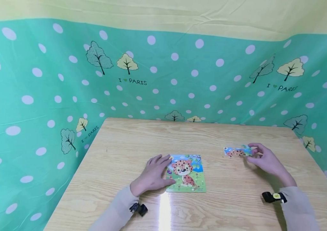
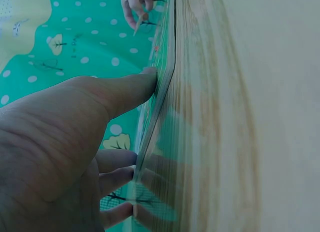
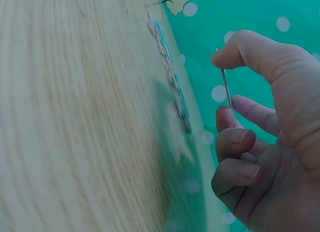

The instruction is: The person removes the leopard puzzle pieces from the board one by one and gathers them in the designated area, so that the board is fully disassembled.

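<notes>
On the light wood-grained table point(image 1: 227, 205), the left hand point(image 1: 152, 175) lies spread against a square green-and-blue leopard picture point(image 1: 189, 173); the right hand point(image 1: 264, 159) pinches a thin flat piece point(image 3: 226, 85) near a spotted jigsaw strip point(image 1: 235, 152), apparently assembling; careful alignment seems called for.

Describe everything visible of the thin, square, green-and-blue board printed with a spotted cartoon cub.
The board shows a pinkish-orange, dark-spotted cub sitting in the middle, blue sky and a leafy branch above, green grass with tiny flowers below. It looks like printed card or thin wood; which, I cannot tell. It appears to lie flat, picture up, on the pale wood-grain table. The person's left hand touches its left side, fingers near the far corner and thumb lower down, covering part of that edge.
</notes>
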Tool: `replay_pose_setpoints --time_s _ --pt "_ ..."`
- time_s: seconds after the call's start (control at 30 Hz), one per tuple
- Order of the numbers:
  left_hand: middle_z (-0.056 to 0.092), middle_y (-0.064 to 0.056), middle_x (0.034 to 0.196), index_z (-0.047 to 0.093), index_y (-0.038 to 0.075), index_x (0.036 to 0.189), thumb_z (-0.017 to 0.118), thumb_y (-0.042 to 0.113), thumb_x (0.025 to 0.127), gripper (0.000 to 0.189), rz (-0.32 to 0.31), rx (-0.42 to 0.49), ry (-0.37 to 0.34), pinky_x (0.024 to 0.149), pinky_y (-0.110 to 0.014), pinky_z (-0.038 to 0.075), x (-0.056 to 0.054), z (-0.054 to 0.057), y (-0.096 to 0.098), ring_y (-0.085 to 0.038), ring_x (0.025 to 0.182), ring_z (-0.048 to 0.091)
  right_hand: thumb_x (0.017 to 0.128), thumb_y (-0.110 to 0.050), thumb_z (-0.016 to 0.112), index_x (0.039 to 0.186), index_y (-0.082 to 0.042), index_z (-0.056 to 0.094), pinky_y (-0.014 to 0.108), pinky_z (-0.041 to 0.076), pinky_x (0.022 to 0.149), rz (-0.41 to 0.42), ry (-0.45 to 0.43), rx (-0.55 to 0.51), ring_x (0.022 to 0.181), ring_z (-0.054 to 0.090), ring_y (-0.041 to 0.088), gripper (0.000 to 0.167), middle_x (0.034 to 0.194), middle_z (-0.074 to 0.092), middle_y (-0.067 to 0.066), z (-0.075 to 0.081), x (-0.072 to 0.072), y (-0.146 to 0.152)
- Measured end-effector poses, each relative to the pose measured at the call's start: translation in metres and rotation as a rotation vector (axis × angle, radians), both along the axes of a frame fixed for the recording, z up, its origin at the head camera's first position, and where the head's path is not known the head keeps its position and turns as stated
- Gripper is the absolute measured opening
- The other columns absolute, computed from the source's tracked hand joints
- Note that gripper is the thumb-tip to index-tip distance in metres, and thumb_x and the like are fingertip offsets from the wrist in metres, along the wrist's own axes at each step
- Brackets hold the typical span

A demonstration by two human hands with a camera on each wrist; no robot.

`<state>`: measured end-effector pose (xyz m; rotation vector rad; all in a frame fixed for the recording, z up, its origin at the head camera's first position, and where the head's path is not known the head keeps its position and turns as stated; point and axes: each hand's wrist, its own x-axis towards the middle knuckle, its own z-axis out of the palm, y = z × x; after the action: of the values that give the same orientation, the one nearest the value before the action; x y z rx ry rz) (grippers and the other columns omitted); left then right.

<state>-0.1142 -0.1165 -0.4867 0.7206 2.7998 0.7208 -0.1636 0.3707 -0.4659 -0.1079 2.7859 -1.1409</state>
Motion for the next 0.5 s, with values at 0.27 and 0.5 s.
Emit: replay_pose_setpoints --time_s 0.27,0.5 --pt "0.038 -0.008 0.173 0.046 0.012 0.162 0.075 0.060 0.092 0.090 0.005 -0.008 0.005 0.128 -0.069 0.023 0.000 0.000 -0.001 -0.044 0.160 0.029 0.102 -0.029 0.072 0.155 0.004 0.040 0.025 0.046 0.069 0.000 -0.015 0.075 0.091 0.053 0.016 0.070 0.117 0.057 0.018 -0.003 -0.004 0.015" --pt "0.038 -0.009 0.173 0.046 0.011 0.162 0.075 0.058 0.092 0.089 0.002 0.006 0.000 0.128 -0.069 0.022 0.001 0.000 0.000 -0.045 0.160 0.028 0.101 -0.030 0.072 0.152 0.006 0.041 0.025 0.041 0.071 0.000 -0.047 0.134 0.087 0.050 0.016 0.070 0.107 0.055 0.012 -0.010 -0.007 0.033"
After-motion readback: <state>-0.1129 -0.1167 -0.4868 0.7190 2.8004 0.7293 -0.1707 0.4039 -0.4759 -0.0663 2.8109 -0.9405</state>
